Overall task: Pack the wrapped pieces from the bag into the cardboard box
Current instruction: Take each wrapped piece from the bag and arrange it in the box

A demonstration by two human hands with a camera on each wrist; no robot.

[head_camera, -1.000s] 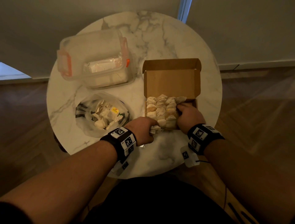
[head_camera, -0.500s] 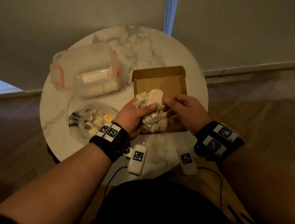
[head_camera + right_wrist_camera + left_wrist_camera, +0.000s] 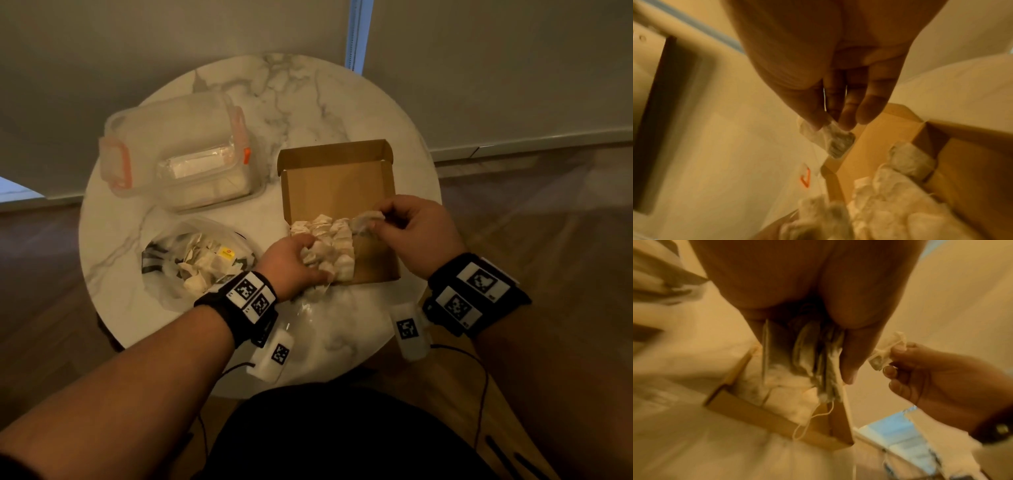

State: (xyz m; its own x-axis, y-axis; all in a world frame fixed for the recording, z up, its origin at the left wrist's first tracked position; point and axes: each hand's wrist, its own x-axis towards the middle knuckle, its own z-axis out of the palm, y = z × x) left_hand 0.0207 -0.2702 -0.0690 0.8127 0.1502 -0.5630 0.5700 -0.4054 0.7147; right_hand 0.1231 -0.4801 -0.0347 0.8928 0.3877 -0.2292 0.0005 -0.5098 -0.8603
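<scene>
Lowered since half a second ago: left hand, down from above the cardboard box to its near-left corner, fingers clenched round a bundle of wrapped pieces. Right hand over the box's right half, thumb and fingertips pinching one wrapped piece. Best set into the bare strip right of the packed rows, long axis matching theirs; present heading hard to tell. Bag left of the box, part full.
</scene>
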